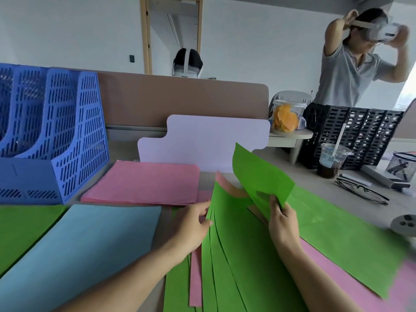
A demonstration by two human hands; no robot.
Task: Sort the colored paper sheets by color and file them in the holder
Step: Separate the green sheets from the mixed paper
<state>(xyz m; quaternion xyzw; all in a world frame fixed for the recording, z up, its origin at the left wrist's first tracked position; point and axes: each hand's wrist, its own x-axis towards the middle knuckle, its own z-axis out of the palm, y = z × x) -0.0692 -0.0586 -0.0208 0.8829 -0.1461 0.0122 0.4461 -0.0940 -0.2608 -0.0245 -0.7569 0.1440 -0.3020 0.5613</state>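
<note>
The right hand [282, 224] pinches one green sheet [258, 174] by its lower corner and holds it tilted up above the desk. The left hand [191, 224] grips the left edge of a fan of green sheets [231, 255], at least four, with pink sheets showing between and beneath them. Three sorted piles lie to the left: a pink pile [144, 182], a blue pile [85, 244] and a green pile [20, 226], beside one blue slotted file holder [74, 136].

green paper sheets [236, 255], matt, smooth. pink paper stack [144, 181], matt. perforated blue plastic file holder [67, 140], slight sheen. clear plastic cup [333, 158], glossy.
</note>
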